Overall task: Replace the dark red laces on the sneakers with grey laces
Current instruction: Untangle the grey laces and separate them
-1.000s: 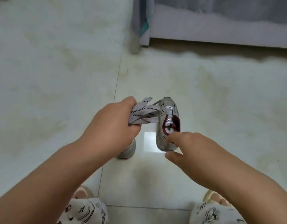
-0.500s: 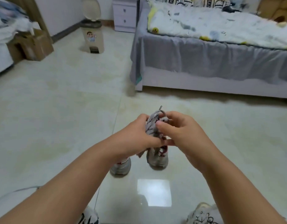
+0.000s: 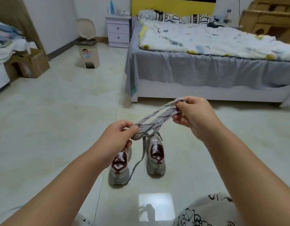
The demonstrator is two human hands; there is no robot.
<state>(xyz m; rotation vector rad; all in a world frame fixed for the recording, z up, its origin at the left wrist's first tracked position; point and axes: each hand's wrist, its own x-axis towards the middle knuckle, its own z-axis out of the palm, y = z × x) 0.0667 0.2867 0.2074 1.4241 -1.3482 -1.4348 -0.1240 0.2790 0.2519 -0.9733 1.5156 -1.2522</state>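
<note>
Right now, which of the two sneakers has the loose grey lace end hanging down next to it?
The left sneaker. The grey lace held by both hands drops one end beside its toe; the right sneaker stands apart.

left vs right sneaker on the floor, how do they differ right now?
The left sneaker stands nearer the camera; the right sneaker sits farther back. The left hand overlaps the left sneaker's front, while the right sneaker is mostly in view. A loose end of the grey laces dangles beside the left sneaker, not the right sneaker. Both stand upright, with dark red trim.
</note>
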